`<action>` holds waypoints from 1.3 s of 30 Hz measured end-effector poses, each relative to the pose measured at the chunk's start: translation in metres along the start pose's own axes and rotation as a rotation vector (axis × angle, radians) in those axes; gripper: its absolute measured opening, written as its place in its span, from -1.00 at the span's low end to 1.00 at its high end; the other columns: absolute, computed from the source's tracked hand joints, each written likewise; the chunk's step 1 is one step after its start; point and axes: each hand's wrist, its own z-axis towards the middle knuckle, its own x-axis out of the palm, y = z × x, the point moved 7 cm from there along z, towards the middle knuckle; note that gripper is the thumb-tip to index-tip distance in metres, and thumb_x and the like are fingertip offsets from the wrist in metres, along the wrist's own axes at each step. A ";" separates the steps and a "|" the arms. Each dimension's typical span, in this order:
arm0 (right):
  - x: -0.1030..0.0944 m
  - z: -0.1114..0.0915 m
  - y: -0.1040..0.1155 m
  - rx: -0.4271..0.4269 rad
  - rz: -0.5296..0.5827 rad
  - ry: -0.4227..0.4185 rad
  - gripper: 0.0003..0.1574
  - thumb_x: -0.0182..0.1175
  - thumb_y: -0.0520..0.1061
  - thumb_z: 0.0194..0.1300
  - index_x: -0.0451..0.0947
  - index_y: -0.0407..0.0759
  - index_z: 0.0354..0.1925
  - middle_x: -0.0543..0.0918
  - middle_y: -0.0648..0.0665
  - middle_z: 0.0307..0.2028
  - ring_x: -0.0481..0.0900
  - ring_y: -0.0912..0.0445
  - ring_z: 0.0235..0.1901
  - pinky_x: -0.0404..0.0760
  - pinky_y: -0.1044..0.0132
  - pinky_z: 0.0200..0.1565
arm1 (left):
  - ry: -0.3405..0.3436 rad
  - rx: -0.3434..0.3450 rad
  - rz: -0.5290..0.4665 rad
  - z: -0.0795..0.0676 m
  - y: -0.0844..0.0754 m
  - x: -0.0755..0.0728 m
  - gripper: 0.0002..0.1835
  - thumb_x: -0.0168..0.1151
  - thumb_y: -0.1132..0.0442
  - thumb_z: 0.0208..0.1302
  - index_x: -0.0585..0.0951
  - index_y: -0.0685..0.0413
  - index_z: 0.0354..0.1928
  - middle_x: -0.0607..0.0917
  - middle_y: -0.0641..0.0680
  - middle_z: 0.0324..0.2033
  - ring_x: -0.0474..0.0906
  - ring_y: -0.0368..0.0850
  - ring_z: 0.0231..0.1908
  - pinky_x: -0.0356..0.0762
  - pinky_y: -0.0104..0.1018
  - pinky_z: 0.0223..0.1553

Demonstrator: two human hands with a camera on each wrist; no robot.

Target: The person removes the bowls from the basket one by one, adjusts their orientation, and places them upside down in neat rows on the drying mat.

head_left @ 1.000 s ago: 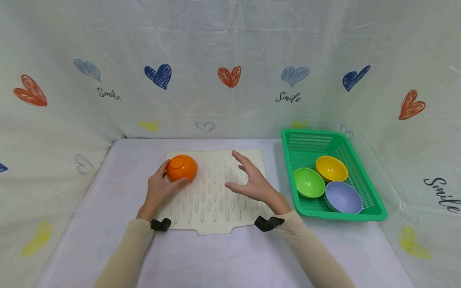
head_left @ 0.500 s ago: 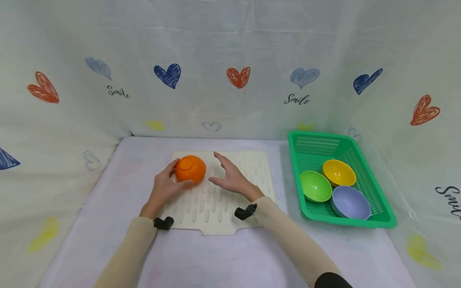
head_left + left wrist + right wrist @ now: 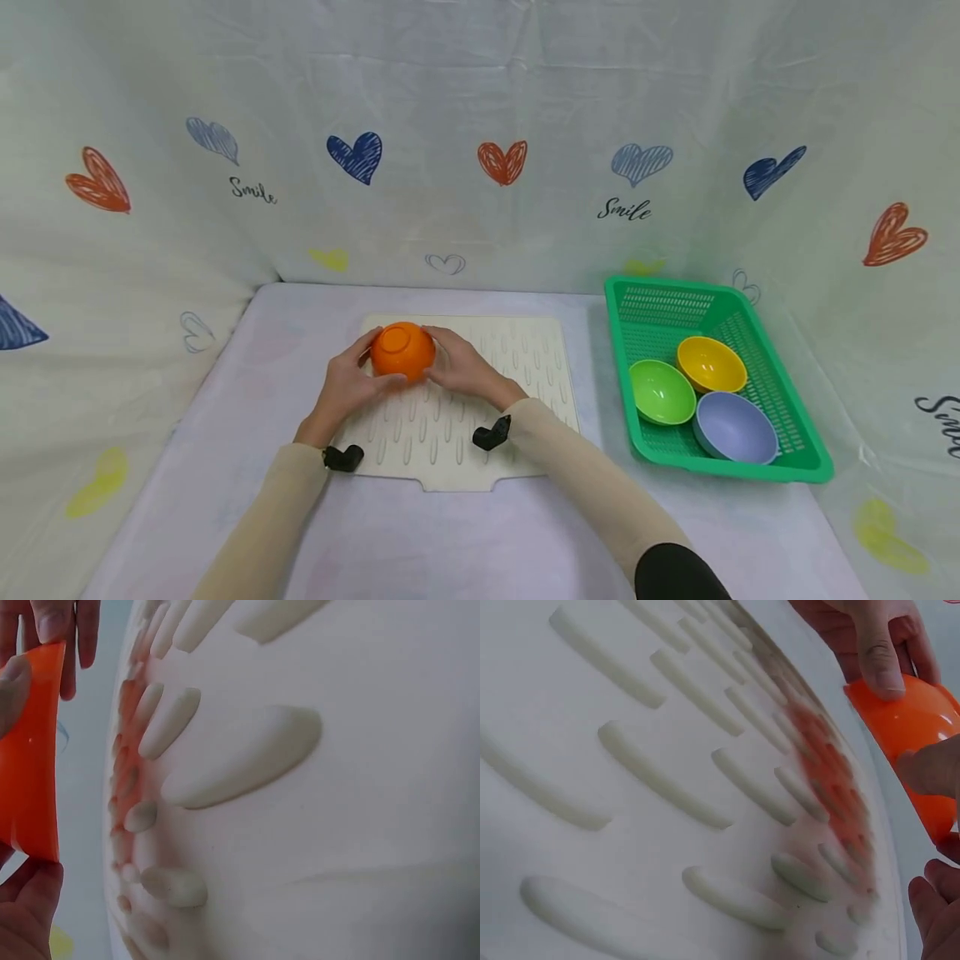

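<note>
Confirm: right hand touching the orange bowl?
Touching. In the head view the right hand wraps the orange bowl's right side; the right wrist view shows fingers on it.

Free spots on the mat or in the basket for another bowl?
Mat: bare right of and nearer than the orange bowl. Basket: far half bare; near half crowded by green, yellow and purple bowls.

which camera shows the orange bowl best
The head view: the whole orange bowl sits upside down on the drying mat between both hands. The wrist views catch only an edge of it beside fingers.
</note>
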 end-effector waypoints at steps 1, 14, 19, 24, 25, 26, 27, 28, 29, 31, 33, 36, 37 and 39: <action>0.002 0.002 -0.001 -0.004 0.000 0.004 -0.06 0.33 -0.14 0.35 0.15 -0.23 0.56 0.31 -0.22 0.52 0.26 -0.08 0.53 0.26 0.05 0.55 | 0.002 -0.003 0.001 0.001 0.001 0.000 0.01 0.65 0.10 0.05 0.34 0.23 0.50 0.40 0.34 0.45 0.38 0.30 0.43 0.42 0.16 0.38; 0.025 0.019 -0.020 0.077 0.014 0.007 -0.05 0.26 -0.20 0.42 0.06 -0.17 0.61 0.29 -0.15 0.55 0.25 0.04 0.54 0.26 0.20 0.53 | 0.057 -0.124 0.062 0.014 0.020 0.007 0.01 0.58 0.08 0.13 0.26 0.18 0.55 0.34 0.35 0.49 0.31 0.33 0.46 0.32 0.24 0.44; 0.029 0.022 -0.021 0.104 0.021 0.018 -0.07 0.26 -0.21 0.43 0.07 -0.17 0.61 0.30 -0.15 0.54 0.27 0.05 0.53 0.27 0.22 0.52 | 0.093 -0.183 0.073 0.016 0.026 0.011 0.02 0.55 0.09 0.18 0.19 0.15 0.59 0.30 0.33 0.51 0.31 0.32 0.46 0.28 0.23 0.47; 0.030 0.028 -0.018 0.105 -0.005 0.015 -0.09 0.26 -0.21 0.43 0.10 -0.21 0.59 0.32 -0.17 0.53 0.30 0.03 0.52 0.28 0.22 0.52 | 0.097 -0.188 0.079 0.019 0.026 0.011 0.03 0.53 0.16 0.21 0.14 0.18 0.60 0.26 0.32 0.54 0.26 0.32 0.48 0.22 0.24 0.50; 0.030 0.029 -0.018 0.111 -0.010 0.017 -0.09 0.26 -0.21 0.43 0.10 -0.21 0.59 0.32 -0.17 0.53 0.30 0.03 0.52 0.28 0.22 0.52 | 0.100 -0.188 0.080 0.019 0.026 0.011 0.03 0.52 0.16 0.21 0.13 0.18 0.60 0.25 0.32 0.54 0.26 0.32 0.49 0.22 0.24 0.50; 0.030 0.029 -0.018 0.117 -0.014 0.017 -0.10 0.26 -0.21 0.43 0.10 -0.20 0.59 0.32 -0.16 0.53 0.30 0.03 0.52 0.29 0.23 0.52 | 0.105 -0.189 0.078 0.020 0.026 0.011 0.02 0.52 0.16 0.22 0.13 0.18 0.60 0.24 0.32 0.55 0.25 0.32 0.49 0.22 0.24 0.50; 0.030 0.030 -0.018 0.122 -0.015 0.020 -0.10 0.25 -0.22 0.43 0.11 -0.20 0.59 0.33 -0.16 0.53 0.30 0.04 0.52 0.28 0.23 0.52 | 0.107 -0.190 0.072 0.020 0.027 0.010 0.02 0.52 0.15 0.22 0.13 0.18 0.60 0.24 0.32 0.55 0.25 0.32 0.49 0.22 0.24 0.50; 0.030 0.031 -0.018 0.130 -0.016 0.027 -0.10 0.25 -0.21 0.43 0.10 -0.19 0.60 0.32 -0.15 0.53 0.30 0.04 0.52 0.28 0.23 0.52 | 0.109 -0.191 0.072 0.021 0.027 0.010 0.02 0.52 0.15 0.22 0.14 0.18 0.60 0.24 0.31 0.55 0.25 0.32 0.49 0.22 0.24 0.50; 0.030 0.032 -0.019 0.137 -0.019 0.033 -0.10 0.25 -0.21 0.44 0.10 -0.18 0.60 0.32 -0.15 0.54 0.30 0.05 0.52 0.28 0.24 0.52 | 0.111 -0.193 0.069 0.021 0.028 0.009 0.02 0.52 0.15 0.22 0.14 0.17 0.60 0.24 0.31 0.55 0.24 0.31 0.49 0.22 0.24 0.50; 0.030 0.034 -0.019 0.147 -0.017 0.041 -0.10 0.24 -0.20 0.44 0.09 -0.17 0.60 0.32 -0.14 0.54 0.29 0.05 0.52 0.27 0.24 0.52 | 0.113 -0.195 0.073 0.022 0.028 0.008 0.01 0.51 0.15 0.23 0.13 0.17 0.60 0.23 0.30 0.55 0.24 0.31 0.50 0.23 0.23 0.50; 0.031 0.036 -0.018 0.150 -0.010 0.046 -0.10 0.23 -0.21 0.45 0.09 -0.17 0.61 0.32 -0.15 0.54 0.29 0.05 0.52 0.27 0.23 0.53 | 0.111 -0.190 0.078 0.022 0.029 0.006 0.01 0.50 0.15 0.24 0.13 0.19 0.60 0.22 0.31 0.55 0.24 0.32 0.49 0.23 0.24 0.49; 0.032 0.038 -0.018 0.148 -0.006 0.055 -0.10 0.22 -0.21 0.45 0.08 -0.19 0.60 0.31 -0.17 0.54 0.29 0.03 0.53 0.27 0.21 0.53 | 0.116 -0.181 0.084 0.022 0.030 0.006 0.01 0.48 0.15 0.26 0.11 0.24 0.60 0.21 0.34 0.55 0.23 0.34 0.49 0.22 0.26 0.49; 0.032 0.038 -0.018 0.147 -0.007 0.059 -0.10 0.22 -0.21 0.45 0.08 -0.20 0.60 0.31 -0.17 0.54 0.28 0.02 0.53 0.27 0.20 0.53 | 0.118 -0.181 0.082 0.022 0.030 0.006 0.01 0.48 0.15 0.26 0.10 0.25 0.60 0.20 0.35 0.55 0.23 0.35 0.49 0.21 0.26 0.49; 0.032 0.038 -0.018 0.150 -0.017 0.065 -0.11 0.22 -0.21 0.45 0.08 -0.21 0.60 0.31 -0.17 0.54 0.28 0.02 0.53 0.27 0.20 0.53 | 0.126 -0.179 0.085 0.023 0.031 0.008 0.01 0.47 0.15 0.28 0.08 0.25 0.61 0.18 0.35 0.56 0.21 0.34 0.50 0.20 0.24 0.50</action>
